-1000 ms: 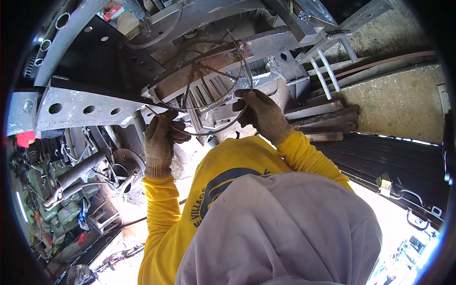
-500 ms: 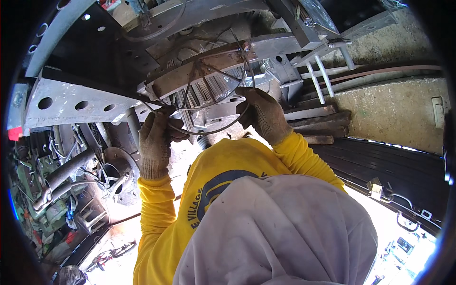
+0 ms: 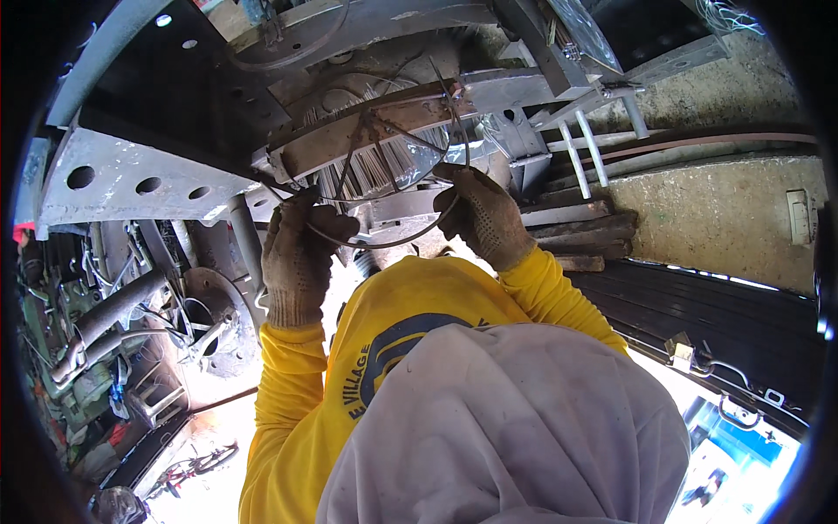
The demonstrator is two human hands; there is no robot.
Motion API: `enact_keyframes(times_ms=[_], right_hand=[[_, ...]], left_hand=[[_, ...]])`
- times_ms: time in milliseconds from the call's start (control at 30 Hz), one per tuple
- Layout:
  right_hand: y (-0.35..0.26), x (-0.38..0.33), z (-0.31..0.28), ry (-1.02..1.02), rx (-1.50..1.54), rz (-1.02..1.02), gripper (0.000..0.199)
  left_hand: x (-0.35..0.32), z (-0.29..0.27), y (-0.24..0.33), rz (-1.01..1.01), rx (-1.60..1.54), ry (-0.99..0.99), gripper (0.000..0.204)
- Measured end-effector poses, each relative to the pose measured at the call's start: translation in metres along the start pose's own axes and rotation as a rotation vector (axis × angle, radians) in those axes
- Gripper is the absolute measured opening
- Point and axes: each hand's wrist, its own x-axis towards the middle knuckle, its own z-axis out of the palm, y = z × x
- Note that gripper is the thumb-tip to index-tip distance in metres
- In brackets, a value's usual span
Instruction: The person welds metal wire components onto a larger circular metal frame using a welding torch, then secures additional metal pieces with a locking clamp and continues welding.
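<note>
A thin round metal rod bent into a ring (image 3: 384,245) spans the space between my two gloved hands. My left hand (image 3: 298,253), in a brown work glove, is closed around its left side. On the right side my right hand (image 3: 485,214) pinches the rod between thumb and fingers. Several thin dark rods (image 3: 381,159) fan out above the ring, beneath a rusty flat bar (image 3: 384,120); whether they are joined to the ring I cannot tell. Fingertips of both hands are partly hidden.
A perforated steel beam (image 3: 148,175) juts in from the left. Behind the ring lies a bundle of thin rods (image 3: 349,172). Stacked metal lengths (image 3: 585,229) are at right by a stained wall (image 3: 716,214). A pipe (image 3: 122,306) and cluttered parts fill the left.
Both hands keep their hold on the ring, with only a slight shift in its tilt. The surroundings have shifted a little in view.
</note>
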Motion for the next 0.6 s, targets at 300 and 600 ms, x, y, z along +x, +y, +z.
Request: enact_keyframes(times_ms=[300, 600], right_hand=[[0.025, 0.017, -0.018, -0.127, 0.202, -0.060, 0.059], [0.010, 0.010, -0.018, -0.168, 0.014, -0.051, 0.057]], left_hand=[[0.005, 0.023, -0.005, -0.089, -0.637, 0.119, 0.026], [0.001, 0.045, 0.006, -0.106, -0.505, 0.362, 0.027]])
